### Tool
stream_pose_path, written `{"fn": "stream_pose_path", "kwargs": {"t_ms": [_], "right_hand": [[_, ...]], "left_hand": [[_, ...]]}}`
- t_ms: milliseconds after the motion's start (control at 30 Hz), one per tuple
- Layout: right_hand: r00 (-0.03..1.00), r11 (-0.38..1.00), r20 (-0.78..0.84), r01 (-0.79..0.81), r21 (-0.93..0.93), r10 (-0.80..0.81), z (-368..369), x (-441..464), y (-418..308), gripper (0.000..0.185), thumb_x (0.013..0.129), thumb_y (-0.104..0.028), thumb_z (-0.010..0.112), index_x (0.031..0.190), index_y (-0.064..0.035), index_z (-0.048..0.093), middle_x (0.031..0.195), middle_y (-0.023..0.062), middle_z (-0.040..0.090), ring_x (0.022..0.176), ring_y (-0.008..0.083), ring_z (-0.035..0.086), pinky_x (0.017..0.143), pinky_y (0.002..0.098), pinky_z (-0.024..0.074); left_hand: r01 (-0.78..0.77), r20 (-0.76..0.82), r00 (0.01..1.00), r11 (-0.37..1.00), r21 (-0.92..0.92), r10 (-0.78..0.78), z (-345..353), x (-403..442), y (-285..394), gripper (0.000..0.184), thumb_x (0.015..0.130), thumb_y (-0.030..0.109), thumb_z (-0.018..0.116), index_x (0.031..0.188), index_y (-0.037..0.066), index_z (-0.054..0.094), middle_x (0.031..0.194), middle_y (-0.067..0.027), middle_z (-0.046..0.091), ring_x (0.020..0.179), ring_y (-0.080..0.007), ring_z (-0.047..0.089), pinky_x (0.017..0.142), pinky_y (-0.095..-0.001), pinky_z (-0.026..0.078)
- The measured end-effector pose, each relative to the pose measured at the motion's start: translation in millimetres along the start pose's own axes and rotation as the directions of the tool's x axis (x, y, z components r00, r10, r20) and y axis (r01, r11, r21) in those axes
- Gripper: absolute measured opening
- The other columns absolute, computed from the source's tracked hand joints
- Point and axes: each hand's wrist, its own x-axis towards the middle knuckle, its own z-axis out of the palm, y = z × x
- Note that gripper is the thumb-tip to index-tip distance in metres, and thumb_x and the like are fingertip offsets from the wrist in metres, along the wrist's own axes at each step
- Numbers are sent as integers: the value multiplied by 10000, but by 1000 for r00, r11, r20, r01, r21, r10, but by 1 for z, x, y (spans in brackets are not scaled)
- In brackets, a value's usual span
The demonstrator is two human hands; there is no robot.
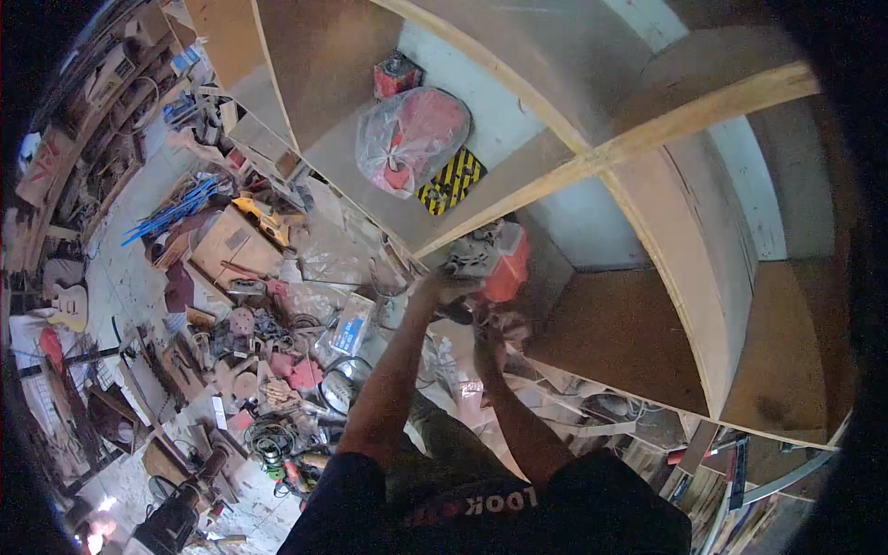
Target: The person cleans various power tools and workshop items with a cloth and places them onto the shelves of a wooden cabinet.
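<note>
In the head view, a red container [507, 268] is partly inside a cabinet compartment, near its front edge. Dark grey pieces [474, 252] fill or cover its left side, too blurred to name. My left hand [451, 283] is closed at the container's near left side, its fingertips partly hidden. Lower and to the right, my right hand [487, 340] is closed beside a crumpled, brownish-pink bag-like thing [511, 324]. What lies inside its fingers is not clear.
The wooden cabinet divider [518, 194] runs beside my hands. In the adjoining compartment are a clear bag [421, 129] with pink-red contents, a red box [396, 76] and a yellow-black striped piece [451, 181]. Tools and scraps clutter the floor at left, including blue rods [176, 208].
</note>
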Motion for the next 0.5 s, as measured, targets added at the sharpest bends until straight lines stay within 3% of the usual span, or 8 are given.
{"fn": "stream_pose_path", "kwargs": {"t_ms": [33,133,200,233,267,333,367,500], "right_hand": [[999,997,46,17,-81,-13,2,-3,14,622,888,-184,546,1453,-84,304,1434,192,383,1292,364,392,1013,461,367],[984,981,170,79,-179,-48,-9,11,56,643,891,-242,554,1460,-81,301,1448,174,377,1304,347,383,1027,447,357],[952,942,307,-118,314,16,-50,43,83,657,898,-298,567,1457,-70,307,1446,151,381,1301,319,384,1036,426,352],[904,679,423,-349,646,62,-84,65,93,667,901,-325,573,1456,-65,310,1445,139,383,1299,305,384,1041,416,349],[829,280,555,-552,786,74,-126,84,96,678,904,-353,579,1454,-59,313,1444,128,385,1297,291,384,1045,406,346],[744,-66,668,-667,742,1,-198,109,94,704,910,-408,592,1451,-49,319,1442,104,389,1294,263,384,1054,385,341],[695,-160,718,-712,683,-27,-222,117,92,719,913,-435,598,1450,-44,322,1441,93,391,1293,249,385,1058,374,338],[886,-92,459,-453,887,58,-144,102,110,704,853,-323,709,1409,-37,387,1405,111,414,1247,240,422,1011,359,386]], "left_hand": [[-128,-56,989,977,170,139,8,1,-10,641,721,487,776,1125,12,626,1012,-154,698,918,-336,667,769,-386,544],[60,14,998,990,-128,-59,23,-17,33,716,699,490,776,1194,11,577,1066,-190,672,967,-407,642,785,-406,540],[197,-132,979,900,388,-157,42,-32,75,806,705,453,761,1289,-23,474,1123,-220,641,957,-427,639,773,-427,543],[199,-137,978,902,383,-158,60,-31,80,806,705,453,761,1289,-23,474,1123,-220,641,957,-427,639,773,-427,543],[217,-186,971,876,431,-149,81,-30,85,660,737,424,728,1224,22,538,1050,-216,655,890,-414,653,757,-461,536],[235,-230,963,853,466,-140,112,-32,99,518,769,394,695,1159,66,601,977,-212,670,823,-401,667,741,-494,529],[179,-198,975,895,407,-105,121,-37,114,530,782,364,685,1197,54,573,1019,-224,658,853,-416,658,764,-491,524],[52,-143,990,946,319,-7,153,-53,113,646,793,327,688,1288,3,427,1081,-253,629,902,-439,638,806,-498,507]]}}
